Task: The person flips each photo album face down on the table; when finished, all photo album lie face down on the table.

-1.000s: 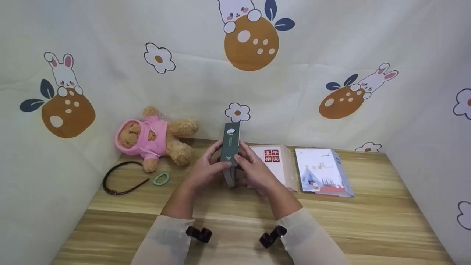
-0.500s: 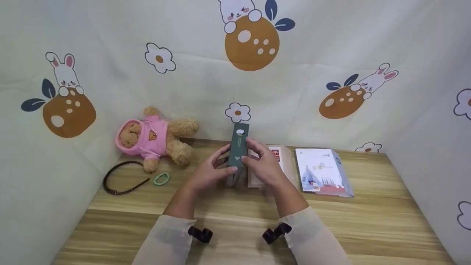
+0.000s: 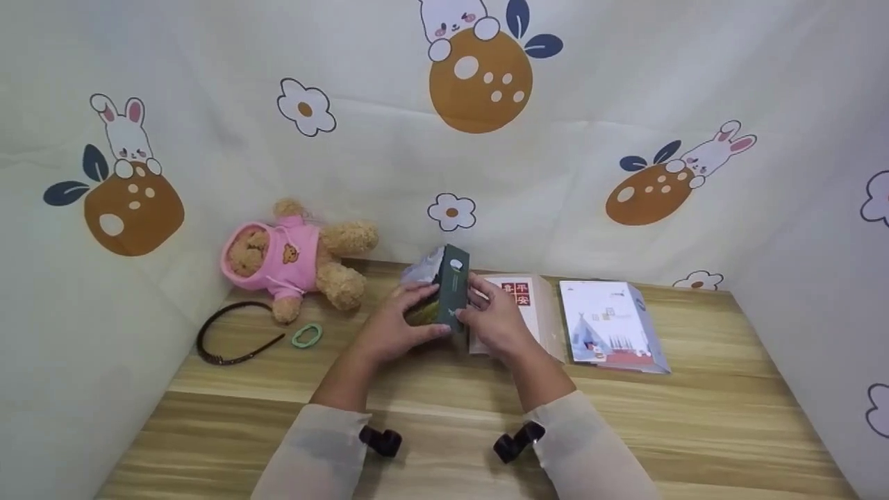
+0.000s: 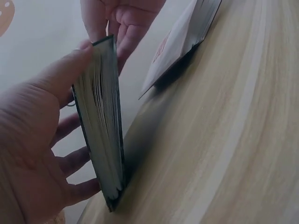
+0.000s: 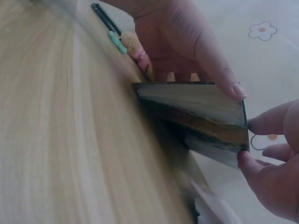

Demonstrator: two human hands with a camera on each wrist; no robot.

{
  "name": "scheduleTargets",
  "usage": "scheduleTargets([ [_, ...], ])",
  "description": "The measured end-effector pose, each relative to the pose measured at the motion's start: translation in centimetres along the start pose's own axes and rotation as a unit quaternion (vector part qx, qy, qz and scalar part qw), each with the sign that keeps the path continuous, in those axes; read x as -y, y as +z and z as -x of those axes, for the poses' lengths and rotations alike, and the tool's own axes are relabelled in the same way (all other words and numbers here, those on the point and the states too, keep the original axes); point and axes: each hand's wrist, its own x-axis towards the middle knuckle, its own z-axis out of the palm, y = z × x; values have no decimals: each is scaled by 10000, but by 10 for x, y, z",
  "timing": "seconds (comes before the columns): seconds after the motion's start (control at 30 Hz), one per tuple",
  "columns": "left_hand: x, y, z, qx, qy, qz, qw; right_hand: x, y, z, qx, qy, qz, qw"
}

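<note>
Spine up, a dark green photo album stands between my hands at the back middle of the table, its printed left cover showing. My left hand grips it from the left, fingers along the cover and thumb at the near end of the spine. From the other side my right hand pinches the spine's right edge. Down in the left wrist view, the pages hang slightly fanned between the covers, with the lower edge close to the tabletop.
Right of the album lie a white album with red characters and a white one with a tent picture. A teddy bear in a pink hoodie, a dark headband and a green hair tie lie left. Patterned cloth hangs behind.
The album has shifted right, then tipped so that its left cover shows in the head view. Both hands have moved with it, keeping their hold.
</note>
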Motion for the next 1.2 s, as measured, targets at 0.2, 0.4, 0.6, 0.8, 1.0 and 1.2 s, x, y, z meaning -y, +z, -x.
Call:
scheduleTargets([
  [0.2, -2, 3, 1, 220, -216, -462, 9985, -11, -1, -3, 68, 209, 309, 9993],
  [0.4, -5, 5, 0, 474, -522, -669, 9953, -15, 0, -3, 320, 250, 384, 9984],
  [0.6, -5, 8, 0, 578, -471, -931, 9929, -12, -1, -1, 495, 314, 342, 9977],
  [0.8, -7, 14, -3, 719, -436, -1322, 9876, 4, -10, 7, 152, 87, 338, 9993],
  [1.0, -9, 9, -4, 832, -684, -1540, 9822, 28, -27, 18, -10, -297, 373, 9989],
  [1.2, -13, 4, -5, 727, -875, -1621, 9802, 33, -60, 25, -2, -426, 1104, 9930],
])
